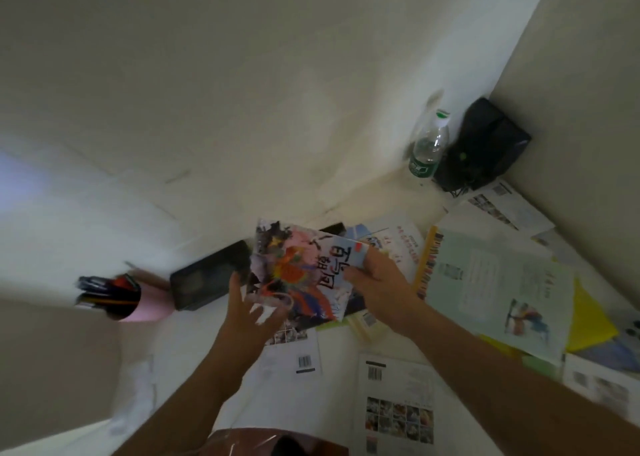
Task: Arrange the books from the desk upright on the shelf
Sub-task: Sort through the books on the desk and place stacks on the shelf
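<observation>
A book with a colourful painted cover [298, 268] is lifted above the desk in the middle of the view. My right hand [377, 279] grips its right edge, thumb on the cover. My left hand [251, 310] holds its lower left corner from beneath, fingers curled under it. Several other books and booklets lie flat on the white desk [194, 362]: a pale green one [498, 293] at the right, a white one with photo tiles [398, 407] in front, another white one [405, 244] behind. No shelf is in view.
A pink pen holder [135, 299] lies at the left beside a black device [207, 279] against the wall. A clear plastic bottle [429, 147] and a black box [481, 144] stand in the far right corner. Yellow paper [588, 324] lies at the right.
</observation>
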`<state>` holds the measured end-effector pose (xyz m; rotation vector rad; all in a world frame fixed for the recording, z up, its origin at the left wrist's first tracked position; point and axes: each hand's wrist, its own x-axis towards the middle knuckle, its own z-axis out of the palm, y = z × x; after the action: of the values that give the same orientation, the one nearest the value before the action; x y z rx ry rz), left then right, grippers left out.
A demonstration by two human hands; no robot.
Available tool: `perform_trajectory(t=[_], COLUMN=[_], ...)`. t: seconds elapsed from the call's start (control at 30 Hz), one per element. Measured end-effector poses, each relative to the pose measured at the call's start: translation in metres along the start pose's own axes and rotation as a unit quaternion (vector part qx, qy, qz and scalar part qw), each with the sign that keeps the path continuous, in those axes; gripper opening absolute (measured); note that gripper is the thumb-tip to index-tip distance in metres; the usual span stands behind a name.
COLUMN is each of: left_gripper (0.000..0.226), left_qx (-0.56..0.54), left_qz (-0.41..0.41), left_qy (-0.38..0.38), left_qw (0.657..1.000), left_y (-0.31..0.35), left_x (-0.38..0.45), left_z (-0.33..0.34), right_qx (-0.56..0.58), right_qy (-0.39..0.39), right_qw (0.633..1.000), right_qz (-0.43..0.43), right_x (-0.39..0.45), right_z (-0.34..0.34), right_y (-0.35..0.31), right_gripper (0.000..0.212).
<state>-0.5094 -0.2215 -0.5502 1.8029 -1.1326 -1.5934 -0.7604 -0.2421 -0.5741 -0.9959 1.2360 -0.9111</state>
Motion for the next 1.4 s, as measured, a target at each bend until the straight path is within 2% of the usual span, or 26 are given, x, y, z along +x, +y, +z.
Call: perform_trajectory(t=[0.03,0.1,0.17,0.2,0.33,0.47,0.6,0.7,0.77,0.9,1.1,1.27,1.33,1.4], left_gripper=[0.107,0.077,0.046,0.038,0.032,0.03,0.022,0.018,0.019,0.017,0.013,0.006,0.006,0.009], left_qx=[-0.02,-0.038,-0.035,-0.03,-0.002,0.083,0.038,-0.044,-0.087,-0.09,0.004,0.19,0.231,0.217], left_qz=[-0.006,-0.001,-0.006,-0.007,0.002,0.028,0.03,0.034,0.034,0.04,0.024,0.034,0.051,0.054], left_qy=[-0.008,-0.039,-0.03,-0.015,0.031,0.06,0.105,0.138,0.143,0.144,0.103,0.009,-0.01,-0.035], left_qw=[1.0,0.999,0.999,0.999,1.0,0.994,0.993,0.989,0.985,0.985,0.994,0.981,0.972,0.974], left_y=[0.005,0.015,0.018,0.017,0.016,0.014,0.012,0.018,0.024,0.031,0.027,0.022,0.019,0.016], left_x=[-0.001,-0.002,-0.004,-0.004,-0.005,-0.009,-0.009,-0.009,-0.009,-0.011,-0.016,-0.027,-0.031,-0.035], left_z=[-0.001,0.002,0.009,0.012,0.018,0.017,0.004,-0.008,-0.014,-0.021,-0.018,-0.006,-0.003,-0.004], right_qx=[0.038,0.075,0.098,0.104,0.032,-0.026,-0.224,-0.283,-0.3,-0.318,-0.349,-0.367,-0.365,-0.354], right_qy=[0.008,0.026,0.05,0.062,0.101,0.187,0.241,0.21,0.174,0.114,0.036,-0.13,-0.138,-0.128], right_qw=[0.999,0.996,0.992,0.99,0.992,0.981,0.944,0.934,0.937,0.941,0.936,0.921,0.921,0.926], right_qz=[0.015,0.037,0.059,0.069,0.063,0.048,0.032,0.056,0.039,0.016,-0.016,-0.002,-0.013,-0.033], right_x=[-0.004,-0.009,-0.01,-0.009,-0.008,-0.003,0.0,0.001,0.002,0.005,0.009,0.006,0.001,-0.005], right_z=[0.002,0.005,0.006,0.005,0.0,-0.012,-0.046,-0.067,-0.074,-0.077,-0.061,-0.029,-0.013,0.002], right_y=[0.002,0.004,0.007,0.007,0.007,0.013,0.015,0.02,0.019,0.011,0.006,-0.013,-0.023,-0.031], right_gripper=[0.034,0.037,0.031,0.026,0.024,0.02,0.008,0.012,0.014,0.023,0.032,0.035,0.035,0.034])
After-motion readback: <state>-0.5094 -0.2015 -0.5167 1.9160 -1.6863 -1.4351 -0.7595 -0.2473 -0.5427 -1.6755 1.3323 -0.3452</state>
